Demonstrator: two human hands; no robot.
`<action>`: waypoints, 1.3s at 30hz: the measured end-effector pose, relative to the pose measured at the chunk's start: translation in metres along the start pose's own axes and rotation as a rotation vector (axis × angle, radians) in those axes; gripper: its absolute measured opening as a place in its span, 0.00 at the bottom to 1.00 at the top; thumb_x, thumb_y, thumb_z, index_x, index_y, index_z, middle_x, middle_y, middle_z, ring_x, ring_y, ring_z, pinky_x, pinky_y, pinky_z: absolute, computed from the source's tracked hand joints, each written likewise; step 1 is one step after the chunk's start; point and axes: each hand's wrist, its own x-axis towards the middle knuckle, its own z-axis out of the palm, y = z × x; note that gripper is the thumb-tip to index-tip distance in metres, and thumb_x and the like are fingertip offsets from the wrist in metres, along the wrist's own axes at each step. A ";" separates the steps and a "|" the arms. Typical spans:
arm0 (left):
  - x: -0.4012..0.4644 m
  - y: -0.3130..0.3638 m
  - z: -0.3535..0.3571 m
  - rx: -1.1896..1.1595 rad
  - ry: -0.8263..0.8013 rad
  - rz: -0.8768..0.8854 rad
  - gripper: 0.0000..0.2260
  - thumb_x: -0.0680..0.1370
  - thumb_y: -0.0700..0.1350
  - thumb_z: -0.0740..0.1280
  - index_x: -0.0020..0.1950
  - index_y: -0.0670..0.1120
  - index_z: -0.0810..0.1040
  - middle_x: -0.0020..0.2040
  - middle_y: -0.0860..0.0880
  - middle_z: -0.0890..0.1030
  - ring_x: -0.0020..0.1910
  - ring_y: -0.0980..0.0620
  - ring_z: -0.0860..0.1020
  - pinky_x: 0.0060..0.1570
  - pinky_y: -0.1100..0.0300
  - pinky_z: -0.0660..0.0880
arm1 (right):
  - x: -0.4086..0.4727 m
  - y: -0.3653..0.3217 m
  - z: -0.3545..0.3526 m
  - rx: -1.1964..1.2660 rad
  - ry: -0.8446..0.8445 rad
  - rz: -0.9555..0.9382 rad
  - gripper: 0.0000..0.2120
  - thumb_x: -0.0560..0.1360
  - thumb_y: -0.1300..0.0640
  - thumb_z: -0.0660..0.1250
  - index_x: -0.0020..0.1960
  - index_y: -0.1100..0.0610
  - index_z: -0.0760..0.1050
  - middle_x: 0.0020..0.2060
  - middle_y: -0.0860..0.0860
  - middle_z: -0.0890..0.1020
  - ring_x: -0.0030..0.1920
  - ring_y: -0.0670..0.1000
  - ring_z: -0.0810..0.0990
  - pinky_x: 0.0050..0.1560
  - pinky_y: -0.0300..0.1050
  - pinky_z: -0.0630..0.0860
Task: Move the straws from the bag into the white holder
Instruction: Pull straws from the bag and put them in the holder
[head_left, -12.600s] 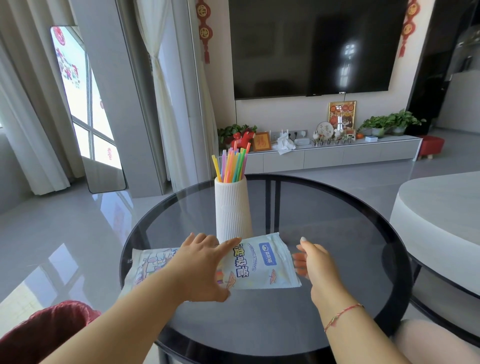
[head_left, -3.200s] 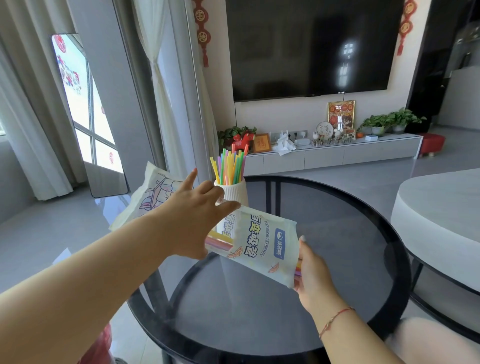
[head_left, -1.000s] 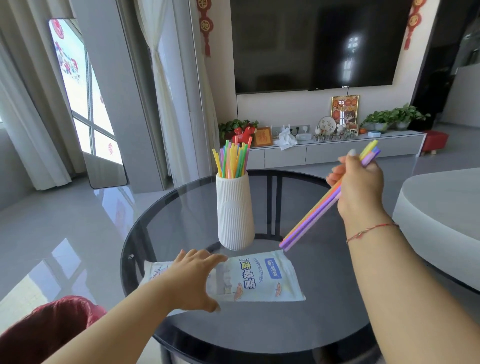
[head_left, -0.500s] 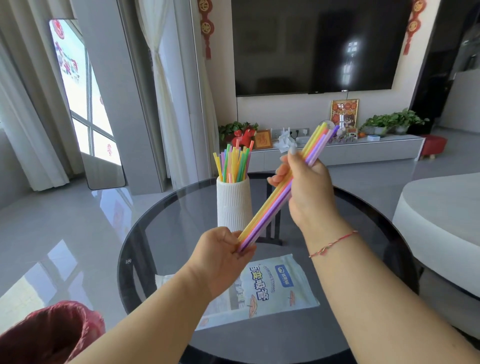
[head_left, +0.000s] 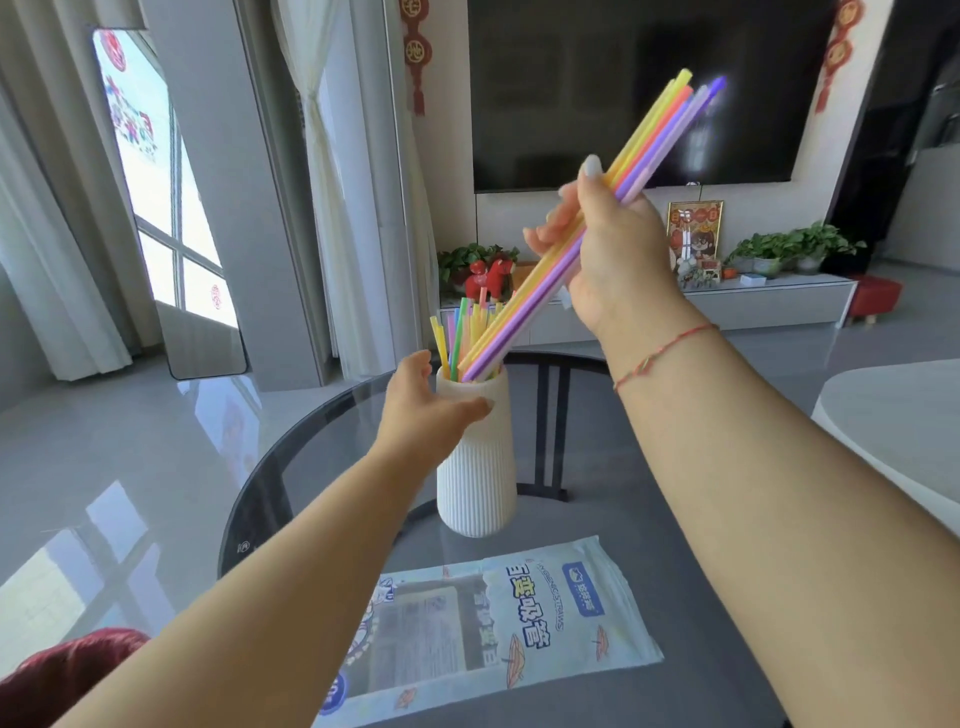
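Since half a second ago the left hand has let go of the straw ends and now grips the neck of the white holder, while the right hand pinches the bundle of straws, its lower tips now entering the holder's mouth. The bag lies flat on the glass table, nearer the camera. Straws look light, smooth and bendy, so holding them mid-length seems best
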 end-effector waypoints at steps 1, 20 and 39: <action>0.006 0.001 0.003 0.012 -0.012 0.013 0.34 0.68 0.44 0.78 0.70 0.46 0.65 0.62 0.51 0.72 0.52 0.52 0.74 0.37 0.67 0.69 | 0.004 0.002 0.002 -0.023 -0.005 -0.009 0.13 0.79 0.52 0.61 0.40 0.60 0.73 0.25 0.51 0.74 0.27 0.49 0.76 0.42 0.50 0.83; 0.025 -0.019 0.015 0.169 -0.021 0.123 0.25 0.68 0.51 0.77 0.60 0.51 0.70 0.48 0.53 0.78 0.45 0.55 0.77 0.35 0.64 0.73 | 0.020 0.065 -0.003 -0.550 -0.297 -0.018 0.17 0.76 0.46 0.65 0.58 0.54 0.68 0.51 0.51 0.78 0.50 0.45 0.78 0.45 0.36 0.74; 0.032 -0.024 0.015 0.209 -0.028 0.138 0.23 0.66 0.53 0.77 0.56 0.51 0.71 0.45 0.54 0.79 0.44 0.55 0.78 0.36 0.62 0.73 | -0.003 0.070 -0.002 -1.265 -0.654 -0.358 0.22 0.81 0.49 0.53 0.74 0.50 0.63 0.71 0.49 0.70 0.71 0.51 0.68 0.66 0.48 0.68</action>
